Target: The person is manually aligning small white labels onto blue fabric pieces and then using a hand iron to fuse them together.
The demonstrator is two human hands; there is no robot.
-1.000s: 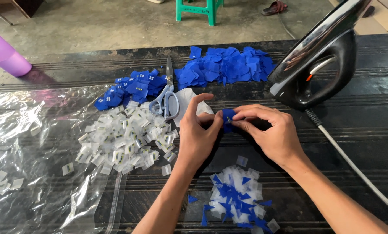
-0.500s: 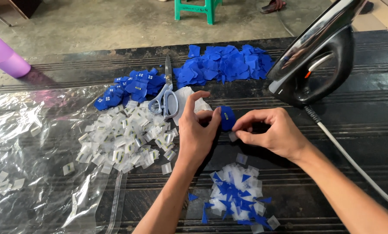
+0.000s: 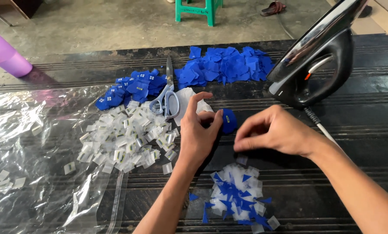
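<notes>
Left hand (image 3: 198, 132) pinching a small blue fabric piece (image 3: 228, 120) above the black bench (image 3: 358, 130) (scissors (image 3: 167, 97) just beside); right hand (image 3: 272, 132) close by, fingertips pinched together, contents impossible to tell.

Dark ribbed mat (image 3: 354, 143) under blue fabric scraps (image 3: 224, 65), scissors (image 3: 168, 97), iron (image 3: 319, 60), plastic sheet (image 3: 33, 143)

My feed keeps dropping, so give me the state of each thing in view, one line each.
Left hand: pinching a small blue fabric piece.
Right hand: fingers curled, apart from that piece; contents unclear.
Grey-handled scissors: lying flat, closed.
Black clothes iron: stood upright on its heel, corded.
Clear plastic sheet: spread out, crinkled.
Pile of blue and white offcuts: loose heap.
</notes>
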